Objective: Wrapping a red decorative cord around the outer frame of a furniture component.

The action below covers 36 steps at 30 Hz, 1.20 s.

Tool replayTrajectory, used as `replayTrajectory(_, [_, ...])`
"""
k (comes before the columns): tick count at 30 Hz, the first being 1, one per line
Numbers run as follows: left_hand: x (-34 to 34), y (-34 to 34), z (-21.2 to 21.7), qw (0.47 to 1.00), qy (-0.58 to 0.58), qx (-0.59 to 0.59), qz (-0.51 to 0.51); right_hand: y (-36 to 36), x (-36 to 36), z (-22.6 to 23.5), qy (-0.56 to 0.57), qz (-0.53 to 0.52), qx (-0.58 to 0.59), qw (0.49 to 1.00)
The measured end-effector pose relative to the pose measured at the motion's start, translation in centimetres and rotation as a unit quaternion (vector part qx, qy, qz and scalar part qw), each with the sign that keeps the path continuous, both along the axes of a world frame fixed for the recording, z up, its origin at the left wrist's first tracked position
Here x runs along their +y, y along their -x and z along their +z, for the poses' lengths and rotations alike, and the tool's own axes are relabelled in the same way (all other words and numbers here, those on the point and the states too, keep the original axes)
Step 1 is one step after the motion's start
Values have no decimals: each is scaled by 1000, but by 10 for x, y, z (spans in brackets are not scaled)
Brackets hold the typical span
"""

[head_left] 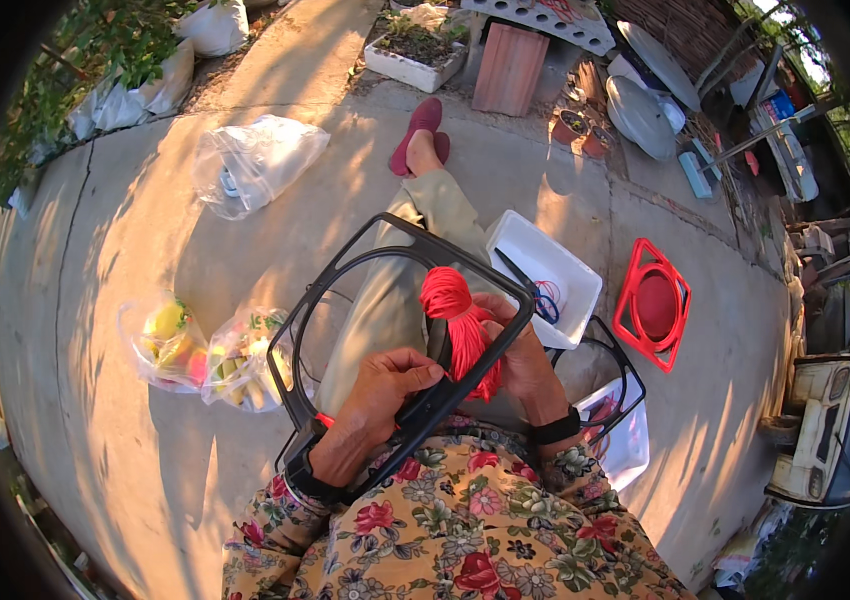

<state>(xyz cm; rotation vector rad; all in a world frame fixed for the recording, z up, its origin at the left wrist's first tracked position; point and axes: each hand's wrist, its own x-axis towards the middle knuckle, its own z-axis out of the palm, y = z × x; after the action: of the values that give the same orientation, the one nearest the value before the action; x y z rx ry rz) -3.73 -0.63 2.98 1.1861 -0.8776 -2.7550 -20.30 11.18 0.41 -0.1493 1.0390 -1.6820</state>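
A black plastic frame point(460, 256) with a round inner ring lies tilted across my lap. A bundle of red yarn point(448, 295), gathered into a rounded head with loose strands hanging below, sits by the frame's right side. My right hand point(513, 350) is closed around the strands from the right, inside the frame's corner. My left hand point(390, 385) reaches over the frame's near bar, thumb and index finger pinched together just left of the strands. What that pinch holds is too small to make out. A bit of red point(325, 420) shows on the frame beside my left wrist.
To my right are a white foam box point(570, 262) with scissors, a red frame point(686, 300), another black frame point(635, 375) and a second white box point(635, 450). Two produce bags point(167, 345) lie left; a clear plastic bag point(260, 160) is farther ahead.
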Motion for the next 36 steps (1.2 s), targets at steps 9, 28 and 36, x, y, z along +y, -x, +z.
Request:
replayTrajectory(9, [1, 0, 3, 1000, 14, -4, 15, 14, -30, 10, -29, 28, 56, 998])
replayTrajectory(28, [-5, -7, 5, 999, 17, 33, 23, -7, 23, 16, -125, 43, 192, 972])
replayTrajectory(36, [-1, -5, 1, 999, 21, 32, 23, -8, -5, 23, -90, -47, 110, 989])
